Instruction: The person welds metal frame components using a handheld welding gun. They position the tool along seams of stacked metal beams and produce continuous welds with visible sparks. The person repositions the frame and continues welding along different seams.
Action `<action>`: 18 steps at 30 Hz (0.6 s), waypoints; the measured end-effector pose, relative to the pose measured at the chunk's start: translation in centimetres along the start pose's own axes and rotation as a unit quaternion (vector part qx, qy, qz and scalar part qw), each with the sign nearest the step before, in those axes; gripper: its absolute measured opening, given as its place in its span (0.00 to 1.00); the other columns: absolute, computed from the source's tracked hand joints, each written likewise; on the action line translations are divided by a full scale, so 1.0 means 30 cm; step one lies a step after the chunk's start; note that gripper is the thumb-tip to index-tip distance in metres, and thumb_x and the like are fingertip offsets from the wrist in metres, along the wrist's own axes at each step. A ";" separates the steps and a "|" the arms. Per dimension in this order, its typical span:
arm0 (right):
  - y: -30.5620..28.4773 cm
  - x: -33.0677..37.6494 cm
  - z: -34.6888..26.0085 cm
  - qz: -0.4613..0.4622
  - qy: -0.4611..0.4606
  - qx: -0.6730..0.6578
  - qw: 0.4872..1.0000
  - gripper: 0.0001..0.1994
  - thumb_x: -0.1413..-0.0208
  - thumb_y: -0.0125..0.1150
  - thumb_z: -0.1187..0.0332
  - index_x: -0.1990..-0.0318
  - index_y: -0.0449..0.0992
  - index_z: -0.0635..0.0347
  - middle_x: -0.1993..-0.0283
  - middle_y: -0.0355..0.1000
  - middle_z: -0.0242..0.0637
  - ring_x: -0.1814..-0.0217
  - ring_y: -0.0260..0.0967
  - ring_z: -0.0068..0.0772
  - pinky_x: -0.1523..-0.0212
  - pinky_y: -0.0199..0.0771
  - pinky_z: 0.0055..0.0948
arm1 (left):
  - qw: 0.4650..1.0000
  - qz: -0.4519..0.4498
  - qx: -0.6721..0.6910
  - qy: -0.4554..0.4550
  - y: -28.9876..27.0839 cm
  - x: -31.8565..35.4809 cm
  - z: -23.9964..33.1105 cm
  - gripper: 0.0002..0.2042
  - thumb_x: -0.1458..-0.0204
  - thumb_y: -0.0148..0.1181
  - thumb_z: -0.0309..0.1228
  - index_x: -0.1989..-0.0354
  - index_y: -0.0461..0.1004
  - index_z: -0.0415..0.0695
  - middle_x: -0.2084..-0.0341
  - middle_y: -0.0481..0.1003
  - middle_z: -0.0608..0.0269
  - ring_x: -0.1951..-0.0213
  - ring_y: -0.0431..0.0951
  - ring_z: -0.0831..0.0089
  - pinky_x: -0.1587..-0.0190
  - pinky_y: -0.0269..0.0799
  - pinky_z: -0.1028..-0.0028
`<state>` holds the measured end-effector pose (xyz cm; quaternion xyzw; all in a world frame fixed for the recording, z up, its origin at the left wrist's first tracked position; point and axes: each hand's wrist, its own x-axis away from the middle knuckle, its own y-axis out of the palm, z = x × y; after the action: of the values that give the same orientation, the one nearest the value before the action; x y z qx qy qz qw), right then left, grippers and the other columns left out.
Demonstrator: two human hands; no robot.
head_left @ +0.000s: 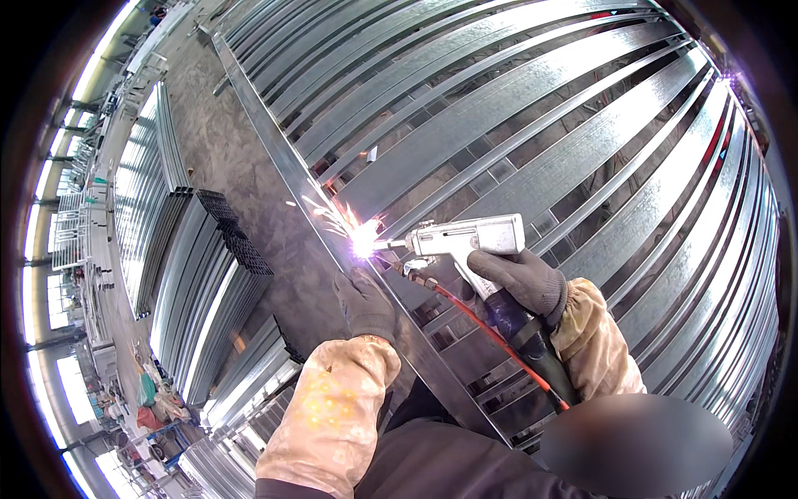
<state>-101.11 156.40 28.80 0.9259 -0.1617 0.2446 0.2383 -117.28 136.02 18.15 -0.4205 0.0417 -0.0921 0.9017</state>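
My right hand [519, 281], in a dark grey glove, is wrapped round the grip of a silver welding gun [470, 236]. The gun's nozzle points left, and a bright weld spot [364, 239] throws sparks at its tip. This spot lies on the long metal rail [432, 349] along the frame's near side, where a flat bar meets it. Just below the glare, my left hand [366, 306], gloved too, grips the rail's outer edge; its fingertips are partly lost in the light. From the gun's underside a red hose [490, 331] runs down beside the black handle.
Many parallel galvanized bars [465, 129] span the frame to the right, with gaps between them. On the floor [241, 166] at left lie stacked metal profiles [187, 291] and dark-ended tubes [237, 233]. Another bright purple light [728, 80] shows at the far right edge.
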 end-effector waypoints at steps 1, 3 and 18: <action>-0.004 -0.004 0.004 -0.002 -0.006 0.014 1.000 0.22 0.36 0.58 0.62 0.41 0.71 0.68 0.42 0.72 0.40 0.42 0.67 0.27 0.39 0.65 0.29 | 1.000 -0.010 0.006 -0.007 -0.004 -0.001 0.002 0.20 0.34 0.41 0.38 0.47 0.65 0.30 0.51 0.68 0.36 0.49 0.70 0.41 0.46 0.65 0.57; -0.004 -0.006 0.005 -0.003 -0.013 0.021 1.000 0.22 0.36 0.59 0.62 0.41 0.71 0.68 0.42 0.72 0.40 0.42 0.67 0.27 0.39 0.65 0.29 | 0.999 -0.030 0.017 -0.022 -0.015 -0.006 0.005 0.20 0.34 0.41 0.38 0.47 0.64 0.30 0.51 0.68 0.36 0.49 0.70 0.41 0.46 0.65 0.57; 0.015 0.013 -0.021 -0.004 0.003 0.007 1.000 0.20 0.36 0.58 0.63 0.42 0.72 0.66 0.44 0.73 0.38 0.44 0.68 0.26 0.41 0.67 0.27 | 0.999 -0.044 0.007 -0.013 -0.023 -0.004 0.019 0.20 0.35 0.41 0.37 0.44 0.64 0.33 0.49 0.69 0.38 0.47 0.70 0.42 0.45 0.64 0.57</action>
<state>-101.22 156.29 29.64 0.9275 -0.1556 0.2472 0.2332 -117.42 136.03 19.05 -0.4171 0.0114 -0.1264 0.8999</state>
